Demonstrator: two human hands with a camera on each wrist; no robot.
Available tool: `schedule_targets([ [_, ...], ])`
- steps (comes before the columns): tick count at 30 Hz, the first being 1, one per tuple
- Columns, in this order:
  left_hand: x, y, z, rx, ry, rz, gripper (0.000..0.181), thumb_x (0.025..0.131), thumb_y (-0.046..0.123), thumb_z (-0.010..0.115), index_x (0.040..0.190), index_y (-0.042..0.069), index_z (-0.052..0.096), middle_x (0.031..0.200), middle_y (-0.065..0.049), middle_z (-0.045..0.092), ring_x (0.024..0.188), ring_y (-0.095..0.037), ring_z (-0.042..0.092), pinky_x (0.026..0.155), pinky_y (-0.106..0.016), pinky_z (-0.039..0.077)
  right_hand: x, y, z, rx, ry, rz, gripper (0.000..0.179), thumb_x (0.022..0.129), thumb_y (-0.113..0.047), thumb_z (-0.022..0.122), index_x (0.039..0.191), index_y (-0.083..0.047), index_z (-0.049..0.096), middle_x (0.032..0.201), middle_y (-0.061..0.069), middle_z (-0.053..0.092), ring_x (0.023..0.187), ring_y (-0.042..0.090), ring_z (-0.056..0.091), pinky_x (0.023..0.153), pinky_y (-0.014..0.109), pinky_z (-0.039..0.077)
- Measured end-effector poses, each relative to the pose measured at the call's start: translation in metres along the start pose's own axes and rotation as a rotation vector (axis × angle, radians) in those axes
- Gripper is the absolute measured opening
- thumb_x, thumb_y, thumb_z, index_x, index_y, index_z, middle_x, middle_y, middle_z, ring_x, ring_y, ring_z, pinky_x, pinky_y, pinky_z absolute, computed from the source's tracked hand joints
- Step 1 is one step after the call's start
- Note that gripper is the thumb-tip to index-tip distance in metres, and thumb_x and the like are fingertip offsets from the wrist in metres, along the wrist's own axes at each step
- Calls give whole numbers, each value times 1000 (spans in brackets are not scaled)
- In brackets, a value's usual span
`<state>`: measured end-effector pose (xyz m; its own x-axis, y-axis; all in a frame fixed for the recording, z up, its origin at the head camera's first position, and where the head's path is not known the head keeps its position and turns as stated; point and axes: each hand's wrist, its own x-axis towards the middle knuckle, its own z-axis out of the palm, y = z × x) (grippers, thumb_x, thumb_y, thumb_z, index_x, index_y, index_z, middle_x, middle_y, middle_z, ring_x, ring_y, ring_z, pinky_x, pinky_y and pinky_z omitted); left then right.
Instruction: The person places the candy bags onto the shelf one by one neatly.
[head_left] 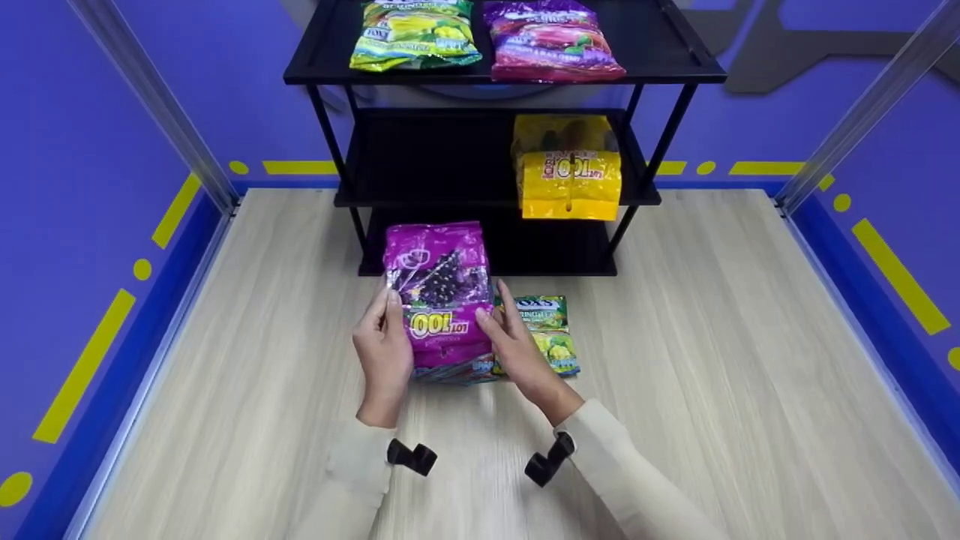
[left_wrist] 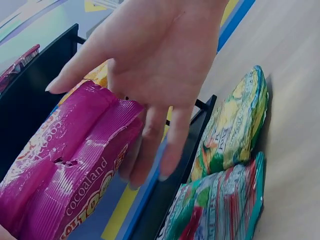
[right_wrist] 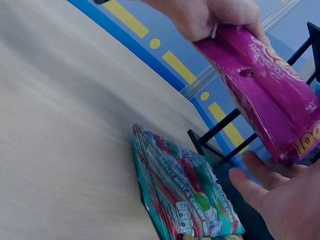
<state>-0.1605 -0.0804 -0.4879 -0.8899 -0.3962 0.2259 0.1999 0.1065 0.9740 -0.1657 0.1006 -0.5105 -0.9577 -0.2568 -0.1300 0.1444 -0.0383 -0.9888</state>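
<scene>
A purple candy bag (head_left: 441, 289) with a dark berry print is held up in front of the black shelf. My left hand (head_left: 384, 349) grips its left side, thumb on the front; in the right wrist view the left hand (right_wrist: 220, 17) wraps that end. At the other side, my right hand (head_left: 521, 356) has its thumb by the bag's edge. The left wrist view shows the right hand (left_wrist: 155, 60) with palm facing the bag and fingers extended. Below lie a teal candy bag (right_wrist: 187, 187), mostly covered in the head view, and a green-yellow candy bag (head_left: 559, 341).
The three-tier black shelf (head_left: 427, 161) stands ahead. A yellow candy bag (head_left: 570, 176) sits on the right of its middle tier. On the top tier are a green candy bag (head_left: 416, 37) and a purple-pink candy bag (head_left: 553, 41). Blue walls (head_left: 90, 187) surround the wood-grain surface (head_left: 712, 337).
</scene>
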Motion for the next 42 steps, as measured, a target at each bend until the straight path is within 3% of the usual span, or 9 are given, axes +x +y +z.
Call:
schedule_targets([
  [6,-2,0,8,-25,5,38,35,100,7,49,132,-7,53,144,-20,47,136,-30,44,113,-35,38,-1,-1,4,45,33,-12,74,97,-49,50,152,-45,0,163,2,15,147,23,26,121,45,23],
  [11,-4,1,13,-33,-15,22,37,101,11,48,135,-5,50,148,-15,44,139,-29,41,116,-30,33,2,-2,9,68,53,-39,70,94,-54,52,149,-54,8,162,-14,11,148,15,21,122,43,20],
  [17,-5,1,14,-42,-59,25,39,102,16,48,137,-1,49,151,-13,40,142,-25,37,118,-31,30,4,0,13,180,85,-101,68,98,-39,54,151,-48,13,161,-9,19,142,19,35,120,38,27],
  [22,-4,4,14,-46,-82,19,40,101,16,50,139,2,49,152,-11,40,143,-23,35,119,-31,29,4,0,13,211,116,-135,68,99,-33,53,154,-41,14,160,-7,24,133,20,44,114,33,36],
  [26,-3,5,14,-51,-100,-31,42,101,17,51,142,6,47,154,-7,38,144,-22,35,119,-31,30,2,-2,13,235,129,-158,66,100,-33,52,154,-40,14,160,-6,24,129,20,48,107,27,44],
  [31,-3,4,12,-89,-121,-80,47,99,15,53,145,13,43,153,-5,40,140,-20,41,115,-26,35,2,-5,14,261,148,-166,66,100,-32,51,154,-38,14,160,-7,22,132,21,46,107,28,44],
  [34,-2,3,11,-162,-135,-107,53,99,17,55,148,14,38,154,-4,40,140,-18,40,115,-24,34,1,-6,14,258,161,-165,65,100,-32,51,154,-39,14,161,-7,20,137,21,41,114,33,38],
  [38,-3,1,8,-303,-176,-196,61,98,23,57,151,15,29,158,-6,32,145,-17,31,119,-29,30,1,-8,14,259,172,-164,63,100,-33,50,153,-43,16,162,-8,17,141,19,35,118,36,31],
  [42,-8,-1,5,-399,-223,-308,64,98,26,56,153,15,24,157,-10,30,143,-24,34,117,-38,34,-1,-11,14,280,167,-167,62,100,-33,51,151,-45,18,160,-7,21,136,21,41,114,34,38],
])
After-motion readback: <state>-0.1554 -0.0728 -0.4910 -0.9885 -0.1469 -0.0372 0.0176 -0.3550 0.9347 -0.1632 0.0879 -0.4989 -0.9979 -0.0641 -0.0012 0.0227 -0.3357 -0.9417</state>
